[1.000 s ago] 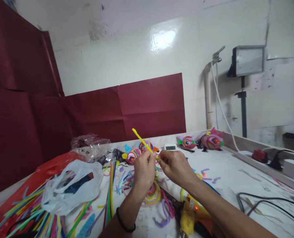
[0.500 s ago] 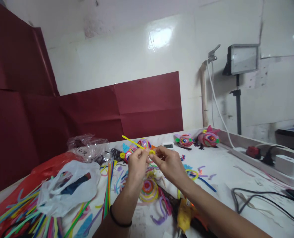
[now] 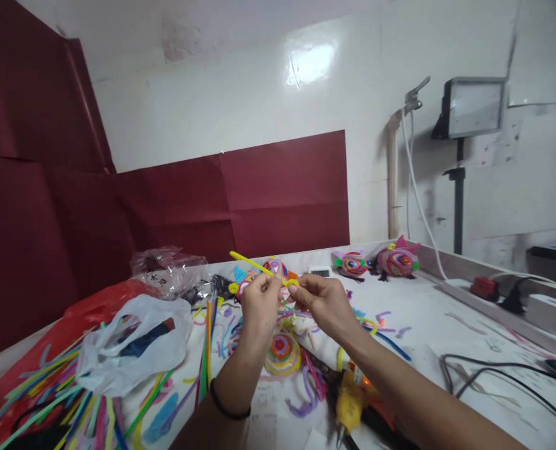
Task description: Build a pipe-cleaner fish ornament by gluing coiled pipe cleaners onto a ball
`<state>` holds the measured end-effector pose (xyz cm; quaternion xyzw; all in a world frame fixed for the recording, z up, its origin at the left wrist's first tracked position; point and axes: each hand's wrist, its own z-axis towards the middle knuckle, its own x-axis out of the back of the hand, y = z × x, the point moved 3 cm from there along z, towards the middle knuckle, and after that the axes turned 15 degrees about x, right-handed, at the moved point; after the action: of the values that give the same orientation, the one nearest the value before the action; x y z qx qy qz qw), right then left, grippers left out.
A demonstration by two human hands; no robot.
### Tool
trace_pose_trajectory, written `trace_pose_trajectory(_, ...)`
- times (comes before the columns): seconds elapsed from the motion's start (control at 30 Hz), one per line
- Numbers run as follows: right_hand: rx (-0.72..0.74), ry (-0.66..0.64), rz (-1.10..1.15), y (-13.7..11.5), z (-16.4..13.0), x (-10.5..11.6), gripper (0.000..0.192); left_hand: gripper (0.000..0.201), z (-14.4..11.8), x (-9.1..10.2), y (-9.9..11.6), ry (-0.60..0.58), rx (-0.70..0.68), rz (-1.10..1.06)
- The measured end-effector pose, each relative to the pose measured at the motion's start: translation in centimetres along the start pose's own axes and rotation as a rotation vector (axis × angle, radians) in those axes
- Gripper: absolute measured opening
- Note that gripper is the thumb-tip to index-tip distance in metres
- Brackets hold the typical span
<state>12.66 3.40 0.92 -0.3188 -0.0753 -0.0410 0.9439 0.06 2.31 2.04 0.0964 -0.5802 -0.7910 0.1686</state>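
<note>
Head view: the left hand (image 3: 260,309) and right hand (image 3: 325,307) pinch one fuzzy yellow stem (image 3: 250,261) in their fingers (image 3: 301,294), above the middle of the surface (image 3: 428,306). Two round figures (image 3: 398,259) sit far right; the hands partly hide others. Nearer lie one coiled disc (image 3: 283,354), one yellow glue gun (image 3: 350,405) and, left, one crumpled plastic bag (image 3: 128,373).

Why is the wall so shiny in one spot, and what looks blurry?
Head view: a bright glare patch on the glossy white wall, perhaps reflected lamplight; head view: a soft shadow beside the pale wooden pole; head view: the thin yellow fuzzy stick looks slightly soft, and the small white rectangular display is unreadable.
</note>
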Motion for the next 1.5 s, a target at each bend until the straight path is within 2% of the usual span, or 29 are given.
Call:
trace_pose_trajectory(0.13, 0.033, -0.034, -0.106, -0.4, -0.2, 0.2, 0.025, 0.033, -0.2, 0.2, 0.4, 0.035, -0.056, 0.158)
trace_pose_trajectory(0.23, 0.069, -0.064, -0.205, -0.7, -0.3, 0.5, 0.022, 0.034, -0.6, 0.2, 1.0, 0.096, -0.148, 0.331)
trace_pose_trajectory(0.47, 0.121, -0.148, -0.445, -1.2, -0.1, 0.6, 0.02, 0.034, -1.5, -0.3, 1.2, 0.148, -0.401, 0.503)
trace_pose_trajectory(0.7, 0.099, -0.234, -0.612, -2.1, -0.1, 1.0, 0.022, 0.029, -2.1, -1.1, 0.9, 0.088, -0.518, 0.655)
trace_pose_trajectory(0.8, 0.08, -0.253, -0.584, -2.4, 0.1, 1.3, 0.022, 0.029, -1.9, -1.0, 1.0, 0.055, -0.465, 0.598)
trace_pose_trajectory(1.0, -0.013, -0.28, -0.295, -1.3, 0.3, 1.6, 0.019, 0.034, -0.3, 0.1, 0.7, -0.033, -0.088, 0.191)
trace_pose_trajectory(1.07, -0.051, -0.249, -0.17, -0.6, 0.3, 1.3, 0.016, 0.033, 0.1, 0.3, 0.4, -0.042, -0.017, 0.08)
trace_pose_trajectory(1.17, -0.095, -0.183, 0.014, 0.0, 0.2, 0.4, 0.018, 0.033, 0.3, 0.3, 0.1, -0.017, 0.034, -0.018)
trace_pose_trajectory(1.27, -0.119, -0.108, 0.133, -0.2, 0.1, -0.2, 0.027, 0.033, 0.3, 0.2, -0.2, -0.009, 0.091, -0.118)
trace_pose_trajectory(1.5, -0.09, 0.018, 0.161, -0.4, -0.2, -0.4, 0.032, 0.034, 0.2, 0.0, -0.2, -0.024, 0.104, -0.207)
